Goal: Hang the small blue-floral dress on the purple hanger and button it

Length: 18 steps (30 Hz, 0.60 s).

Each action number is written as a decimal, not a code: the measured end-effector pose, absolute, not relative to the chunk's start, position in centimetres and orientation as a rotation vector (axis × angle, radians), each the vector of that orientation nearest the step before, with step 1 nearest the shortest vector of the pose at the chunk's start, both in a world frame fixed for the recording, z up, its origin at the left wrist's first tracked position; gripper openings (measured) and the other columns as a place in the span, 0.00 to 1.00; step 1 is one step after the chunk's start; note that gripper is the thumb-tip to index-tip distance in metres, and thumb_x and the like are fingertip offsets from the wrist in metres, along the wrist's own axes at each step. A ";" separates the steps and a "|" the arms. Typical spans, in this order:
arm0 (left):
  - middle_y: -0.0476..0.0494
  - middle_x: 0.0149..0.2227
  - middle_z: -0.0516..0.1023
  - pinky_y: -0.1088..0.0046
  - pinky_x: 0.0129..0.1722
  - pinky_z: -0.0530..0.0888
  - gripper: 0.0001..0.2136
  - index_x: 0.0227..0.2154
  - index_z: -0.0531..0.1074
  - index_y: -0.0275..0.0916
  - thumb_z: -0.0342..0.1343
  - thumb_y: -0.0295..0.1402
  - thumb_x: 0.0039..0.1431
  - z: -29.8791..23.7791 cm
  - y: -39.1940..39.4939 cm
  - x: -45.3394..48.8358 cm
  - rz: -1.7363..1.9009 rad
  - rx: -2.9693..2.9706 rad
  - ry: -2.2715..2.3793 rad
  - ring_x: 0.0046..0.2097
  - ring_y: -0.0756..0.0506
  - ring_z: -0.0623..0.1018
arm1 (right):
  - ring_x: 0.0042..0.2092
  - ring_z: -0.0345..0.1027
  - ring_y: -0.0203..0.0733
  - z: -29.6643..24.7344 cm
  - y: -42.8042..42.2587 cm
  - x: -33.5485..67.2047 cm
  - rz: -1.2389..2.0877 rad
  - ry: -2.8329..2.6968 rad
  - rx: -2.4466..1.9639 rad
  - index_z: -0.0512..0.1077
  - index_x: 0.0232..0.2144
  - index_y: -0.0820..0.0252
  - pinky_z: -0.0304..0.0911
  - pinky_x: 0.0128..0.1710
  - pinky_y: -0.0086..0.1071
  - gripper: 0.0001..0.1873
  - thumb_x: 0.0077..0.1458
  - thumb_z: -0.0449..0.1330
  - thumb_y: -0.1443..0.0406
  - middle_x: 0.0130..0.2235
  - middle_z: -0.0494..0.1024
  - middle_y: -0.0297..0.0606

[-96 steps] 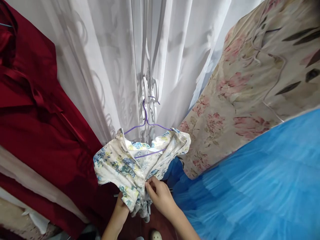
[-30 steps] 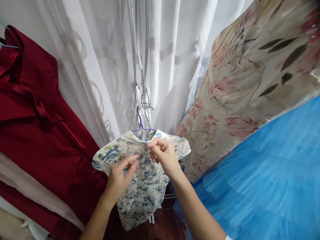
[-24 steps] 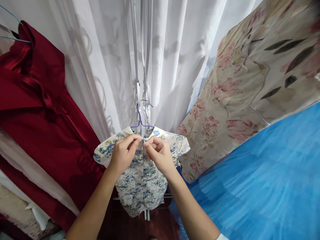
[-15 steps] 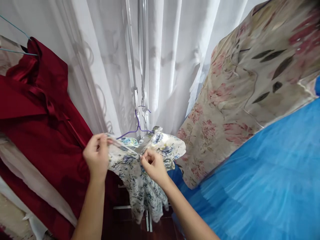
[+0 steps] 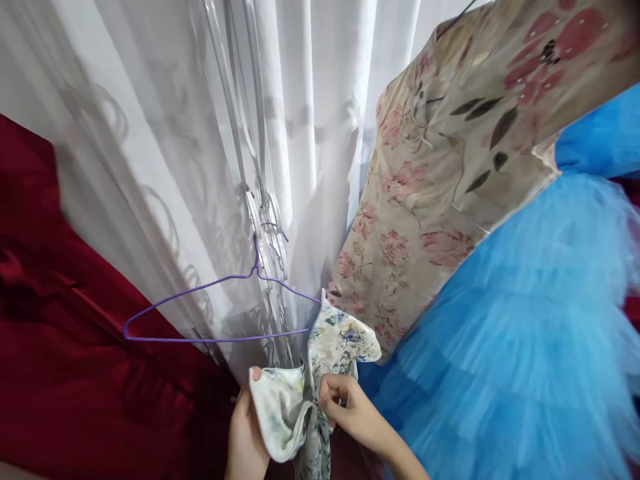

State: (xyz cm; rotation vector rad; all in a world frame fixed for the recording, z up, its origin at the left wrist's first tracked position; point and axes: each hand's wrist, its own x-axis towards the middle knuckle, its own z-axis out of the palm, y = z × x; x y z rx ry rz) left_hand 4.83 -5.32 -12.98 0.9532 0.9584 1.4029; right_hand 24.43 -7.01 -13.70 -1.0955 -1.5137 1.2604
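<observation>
A small floral dress (image 5: 345,340), white with blue and green print, hangs by one shoulder from the right end of a purple wire hanger (image 5: 215,341). The hanger's left end is bare. My left hand (image 5: 249,423) is closed on the dress's loose left shoulder piece, below the hanger, with the thumb on its edge. At the front of the bodice my right hand (image 5: 345,403) pinches the dress fabric, fingers curled together. Part of the left hand is hidden behind the cloth, and the lower skirt runs out of view.
A metal rack (image 5: 260,167) stands against white curtains (image 5: 320,87). To the left hangs a dark red garment (image 5: 75,347). On the right are a beige floral dress (image 5: 425,200) and a blue tiered tulle dress (image 5: 500,347).
The dress's left shoulder has come off the hanger, baring that end. My left hand has moved down and right with it, and the view has shifted closer.
</observation>
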 end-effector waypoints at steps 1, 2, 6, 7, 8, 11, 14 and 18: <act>0.43 0.25 0.75 0.66 0.32 0.75 0.24 0.29 0.74 0.39 0.46 0.54 0.63 -12.9 -6.0 5.9 1.329 1.019 0.936 0.29 0.43 0.76 | 0.30 0.67 0.40 -14.1 -7.8 25.0 1.211 -1.545 -1.121 0.72 0.31 0.59 0.62 0.34 0.31 0.03 0.51 0.61 0.67 0.27 0.73 0.33; 0.44 0.26 0.75 0.67 0.34 0.75 0.22 0.29 0.73 0.39 0.46 0.52 0.64 -12.7 -6.5 6.8 1.265 1.130 0.914 0.30 0.44 0.76 | 0.37 0.70 0.45 -14.4 -8.6 25.4 1.173 -1.579 -1.130 0.74 0.38 0.58 0.63 0.41 0.35 0.11 0.49 0.65 0.65 0.34 0.77 0.37; 0.45 0.31 0.77 0.65 0.53 0.71 0.13 0.32 0.75 0.40 0.52 0.43 0.64 -11.7 -7.2 9.7 1.094 1.613 0.841 0.40 0.44 0.78 | 0.49 0.68 0.55 -15.4 -11.5 24.6 1.260 -1.518 -1.137 0.73 0.49 0.58 0.62 0.52 0.42 0.23 0.51 0.67 0.56 0.47 0.77 0.43; 0.44 0.36 0.78 0.64 0.56 0.69 0.11 0.37 0.76 0.41 0.52 0.41 0.64 -11.5 -7.1 10.1 1.062 1.661 0.832 0.45 0.43 0.77 | 0.50 0.67 0.55 -15.5 -11.9 24.3 1.284 -1.437 -1.153 0.73 0.48 0.58 0.63 0.52 0.42 0.21 0.56 0.63 0.54 0.47 0.76 0.44; 0.42 0.42 0.78 0.64 0.58 0.68 0.13 0.45 0.75 0.42 0.52 0.41 0.64 -11.5 -7.0 10.4 1.026 1.678 0.819 0.50 0.42 0.76 | 0.51 0.67 0.54 -15.6 -12.1 24.1 1.296 -1.345 -1.162 0.73 0.48 0.58 0.62 0.53 0.43 0.20 0.59 0.60 0.52 0.47 0.76 0.44; 0.38 0.55 0.73 0.63 0.60 0.66 0.24 0.61 0.63 0.42 0.52 0.42 0.64 -12.3 -6.6 10.4 0.743 1.702 0.733 0.58 0.41 0.71 | 0.48 0.68 0.50 -15.3 -12.2 25.1 1.378 -1.145 -1.112 0.74 0.44 0.59 0.63 0.51 0.40 0.22 0.60 0.57 0.48 0.43 0.76 0.41; 0.40 0.48 0.79 0.65 0.51 0.74 0.21 0.51 0.74 0.39 0.57 0.44 0.59 -14.6 -6.9 9.6 0.415 1.729 0.743 0.49 0.40 0.78 | 0.34 0.68 0.42 -13.8 -11.7 28.6 1.626 -1.228 -1.010 0.76 0.36 0.62 0.65 0.37 0.33 0.23 0.55 0.62 0.47 0.33 0.75 0.37; 0.47 0.31 0.81 0.72 0.33 0.76 0.12 0.31 0.79 0.40 0.67 0.41 0.46 -17.0 -7.9 8.3 0.475 1.885 1.046 0.33 0.43 0.78 | 0.29 0.66 0.39 -10.2 -9.4 35.1 1.508 -1.452 -1.055 0.77 0.34 0.62 0.62 0.30 0.29 0.20 0.57 0.62 0.50 0.30 0.75 0.36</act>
